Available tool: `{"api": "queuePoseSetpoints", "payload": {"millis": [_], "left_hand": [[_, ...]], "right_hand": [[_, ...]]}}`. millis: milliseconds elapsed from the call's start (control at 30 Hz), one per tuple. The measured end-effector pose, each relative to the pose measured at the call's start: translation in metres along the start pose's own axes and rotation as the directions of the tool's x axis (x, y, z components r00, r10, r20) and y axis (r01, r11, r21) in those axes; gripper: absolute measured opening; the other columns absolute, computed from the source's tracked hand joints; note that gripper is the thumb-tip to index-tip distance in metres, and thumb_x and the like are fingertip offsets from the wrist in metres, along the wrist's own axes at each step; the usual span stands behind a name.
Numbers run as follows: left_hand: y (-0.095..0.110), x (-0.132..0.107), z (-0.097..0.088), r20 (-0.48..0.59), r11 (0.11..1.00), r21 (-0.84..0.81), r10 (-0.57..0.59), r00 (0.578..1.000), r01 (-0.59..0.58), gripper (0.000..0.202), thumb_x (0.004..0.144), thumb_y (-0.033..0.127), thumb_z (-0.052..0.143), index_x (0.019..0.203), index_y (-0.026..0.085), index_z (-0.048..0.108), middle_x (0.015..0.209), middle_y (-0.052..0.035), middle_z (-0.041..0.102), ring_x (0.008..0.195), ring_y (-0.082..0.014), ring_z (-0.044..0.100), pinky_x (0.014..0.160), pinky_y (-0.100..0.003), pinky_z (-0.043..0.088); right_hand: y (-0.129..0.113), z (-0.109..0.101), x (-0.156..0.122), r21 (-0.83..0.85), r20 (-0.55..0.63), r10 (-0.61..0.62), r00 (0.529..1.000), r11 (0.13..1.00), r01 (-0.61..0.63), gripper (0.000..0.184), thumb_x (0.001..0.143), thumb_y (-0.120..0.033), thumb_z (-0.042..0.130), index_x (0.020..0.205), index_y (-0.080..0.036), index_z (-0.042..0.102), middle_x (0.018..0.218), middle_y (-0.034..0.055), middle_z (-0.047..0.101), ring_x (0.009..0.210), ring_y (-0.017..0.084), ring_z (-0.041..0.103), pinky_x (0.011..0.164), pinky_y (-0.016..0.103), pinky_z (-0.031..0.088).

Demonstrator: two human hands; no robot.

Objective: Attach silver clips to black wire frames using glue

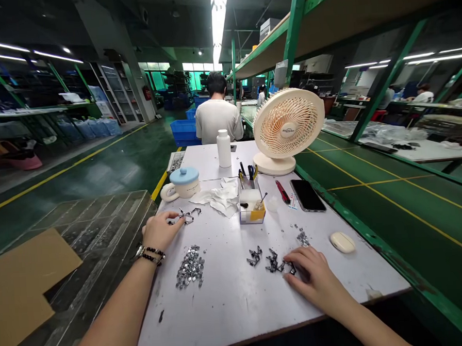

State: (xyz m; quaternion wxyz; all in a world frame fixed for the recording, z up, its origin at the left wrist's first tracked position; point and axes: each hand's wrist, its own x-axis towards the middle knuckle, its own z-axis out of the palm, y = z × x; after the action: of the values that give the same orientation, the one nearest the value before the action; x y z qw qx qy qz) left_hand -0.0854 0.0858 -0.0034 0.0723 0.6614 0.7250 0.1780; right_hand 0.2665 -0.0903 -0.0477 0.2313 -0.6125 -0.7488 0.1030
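My left hand (pixel 161 230) is at the left side of the white table, its thumb and fingertips closed on a small dark angular clip. Other clips (pixel 196 211) lie just past those fingertips. On the right, my right hand (pixel 313 276) rests low over the table, thumb and forefinger around another dark clip (pixel 289 267), which is partly hidden. Beside it sits a small cluster of dark clips (pixel 272 261), with a further group of clips (pixel 254 256) to its left. Between my arms is a pile of small silvery metal pieces (pixel 190 268). A smaller heap of metal pieces (pixel 303 237) lies beyond my right hand.
Farther up the table stand a lidded mug (pixel 185 184), crumpled tissue (pixel 220 198), a pen holder box (pixel 251 210), a white bottle (pixel 224 150) and a fan (pixel 286 126). A red cutter (pixel 282 192), phone (pixel 308 195) and cream case (pixel 342 242) lie right. A person (pixel 218 114) sits ahead.
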Motion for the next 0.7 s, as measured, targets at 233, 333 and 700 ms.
{"api": "queuePoseSetpoints", "payload": {"millis": [233, 333, 700], "left_hand": [[0.001, -0.001, -0.001, -0.008, 1.0, 0.003, -0.001, 1.0, 0.001, 0.033, 0.082, 0.044, 0.058, 0.099, 0.016, 0.062, 0.108, -0.007, 0.06, 0.107, -0.0234, 0.052, 0.094, -0.046, 0.04], [0.0, -0.001, 0.0, -0.011, 1.0, 0.001, 0.001, 1.0, -0.001, 0.033, 0.082, 0.045, 0.058, 0.098, 0.016, 0.063, 0.107, -0.0068, 0.061, 0.106, -0.0232, 0.053, 0.093, -0.045, 0.04], [0.0, -0.001, 0.001, -0.005, 1.0, 0.002, -0.001, 1.0, 0.001, 0.033, 0.082, 0.044, 0.058, 0.098, 0.016, 0.063, 0.107, -0.007, 0.061, 0.106, -0.0229, 0.053, 0.093, -0.044, 0.041]], "right_hand": [[-0.019, 0.01, 0.003, -0.043, -0.095, 0.05, 0.994, 0.998, -0.054, 0.013, 0.079, -0.032, 0.059, 0.09, -0.025, 0.058, 0.089, 0.0041, 0.057, 0.089, 0.023, 0.051, 0.079, 0.042, 0.036], [-0.024, 0.011, 0.004, -0.055, -0.115, 0.046, 0.992, 0.997, -0.053, 0.007, 0.079, -0.028, 0.057, 0.085, -0.025, 0.059, 0.085, 0.0029, 0.056, 0.086, 0.022, 0.051, 0.078, 0.041, 0.035], [-0.018, 0.009, 0.001, -0.049, -0.159, 0.078, 0.984, 0.995, -0.087, 0.011, 0.08, -0.031, 0.054, 0.088, -0.024, 0.058, 0.088, 0.0041, 0.057, 0.088, 0.024, 0.053, 0.077, 0.041, 0.034]]}}
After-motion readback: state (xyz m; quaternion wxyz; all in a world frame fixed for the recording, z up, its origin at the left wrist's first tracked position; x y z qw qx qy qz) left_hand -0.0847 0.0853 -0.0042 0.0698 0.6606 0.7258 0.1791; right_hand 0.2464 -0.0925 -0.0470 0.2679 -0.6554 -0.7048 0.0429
